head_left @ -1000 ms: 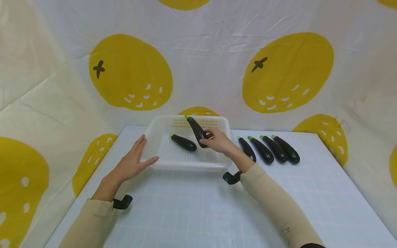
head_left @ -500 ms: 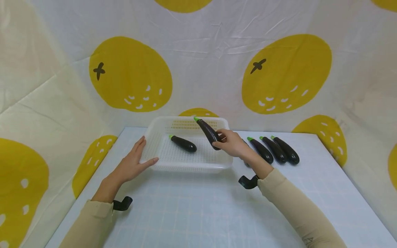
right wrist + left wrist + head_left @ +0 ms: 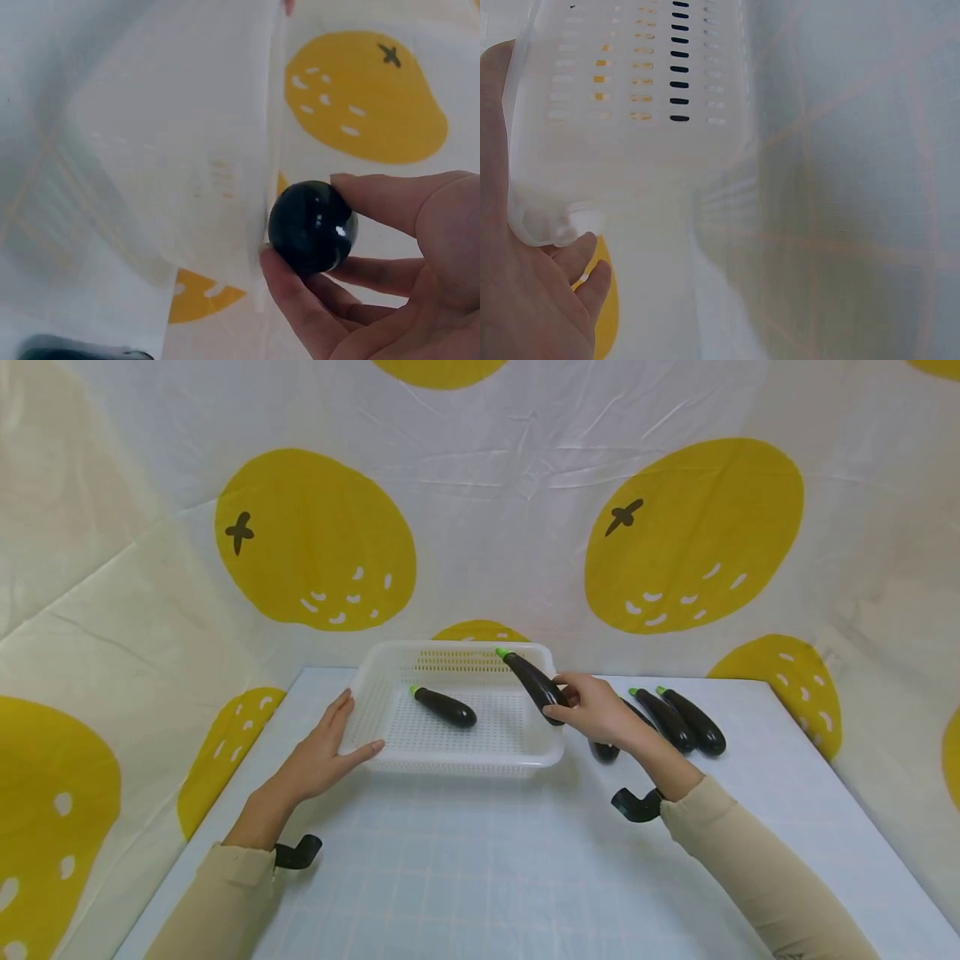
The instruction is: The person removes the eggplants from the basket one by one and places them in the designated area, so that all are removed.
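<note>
The right hand [image 3: 592,710] pinches a dark eggplant [image 3: 534,679] between thumb and fingers, gripping it near its rounded end, and holds it tilted in the air over the right edge of the white basket [image 3: 390,758], green stem pointing up and away. From the right wrist view the blunt dark end [image 3: 313,226] sits snug between the thumb [image 3: 397,201] above and fingers below. The left hand [image 3: 322,753] rests flat against the basket's left wall, fingers straight, thumb lying along the front corner; the left wrist view shows the palm [image 3: 525,300] touching the rim. Inside the basket a second eggplant [image 3: 446,706] lies on the perforated floor. On the pale blue table [image 3: 480,860], just right of the basket, more eggplants [image 3: 678,720] lie side by side, some partly hidden behind the right hand.
</note>
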Available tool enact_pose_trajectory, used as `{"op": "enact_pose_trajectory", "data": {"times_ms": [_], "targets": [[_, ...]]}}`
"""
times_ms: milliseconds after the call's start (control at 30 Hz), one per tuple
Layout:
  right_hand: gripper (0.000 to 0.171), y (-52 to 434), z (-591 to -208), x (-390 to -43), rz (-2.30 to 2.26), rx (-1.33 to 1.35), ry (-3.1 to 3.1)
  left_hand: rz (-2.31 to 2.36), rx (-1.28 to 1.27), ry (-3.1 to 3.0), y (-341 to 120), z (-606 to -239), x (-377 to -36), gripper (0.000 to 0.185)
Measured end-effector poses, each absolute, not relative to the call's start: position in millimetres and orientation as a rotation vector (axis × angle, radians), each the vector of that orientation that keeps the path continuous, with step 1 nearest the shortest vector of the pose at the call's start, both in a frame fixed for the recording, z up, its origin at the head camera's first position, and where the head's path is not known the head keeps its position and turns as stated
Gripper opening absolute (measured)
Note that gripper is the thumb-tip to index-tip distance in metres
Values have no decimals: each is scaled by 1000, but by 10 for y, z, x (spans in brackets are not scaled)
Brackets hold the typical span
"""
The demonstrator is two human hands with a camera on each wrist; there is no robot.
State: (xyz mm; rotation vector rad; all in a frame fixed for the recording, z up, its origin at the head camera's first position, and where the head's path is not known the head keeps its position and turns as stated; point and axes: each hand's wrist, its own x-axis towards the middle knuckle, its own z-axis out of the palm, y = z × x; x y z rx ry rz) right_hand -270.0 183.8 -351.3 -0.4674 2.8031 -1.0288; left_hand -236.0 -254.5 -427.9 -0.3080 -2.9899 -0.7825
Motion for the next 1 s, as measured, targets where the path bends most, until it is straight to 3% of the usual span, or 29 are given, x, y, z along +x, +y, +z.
{"op": "enact_pose_trajectory", "data": {"times_ms": [1000], "targets": [[62,2774,-3786,-2515,-882,-366,2981,-775,-315,-2983,-2550,-4293,-2353,112]]}}
